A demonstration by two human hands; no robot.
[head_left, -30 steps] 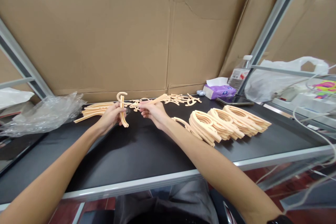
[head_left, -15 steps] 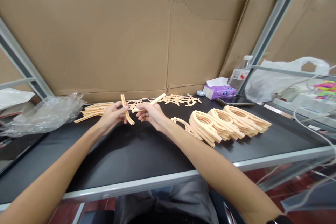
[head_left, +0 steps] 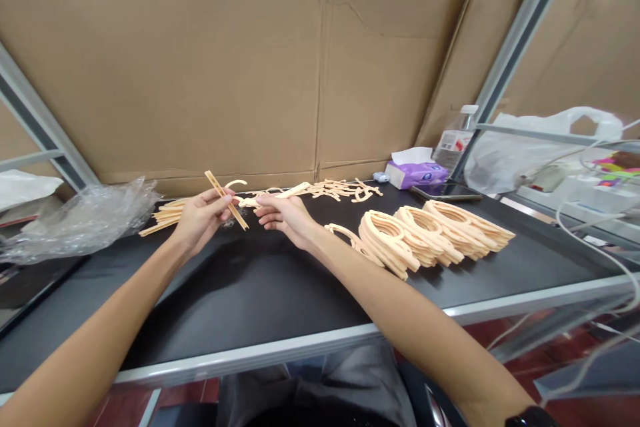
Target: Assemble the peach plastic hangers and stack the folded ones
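**Pinched and slanting across my fingers**

My left hand (head_left: pixel 203 219) pinches a thin, straight, pale peach plastic strip (head_left: pixel 225 197) between thumb and fingers, its long axis slanting, lower end toward my right hand (head_left: pixel 285 215). That hand's fingers stay spread, just beside a tangle of curved peach pieces (head_left: pixel 250 201). Stacked peach plastic rings (head_left: pixel 390 240) lie further right.

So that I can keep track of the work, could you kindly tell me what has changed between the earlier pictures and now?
The left hand has moved slightly left and tipped the flat peach strip it pinches from nearly upright to a stronger diagonal lean. The right hand has shifted slightly left, its fingers stretched out. The stacked peach ring-shaped pieces on the black table top stayed as they were.
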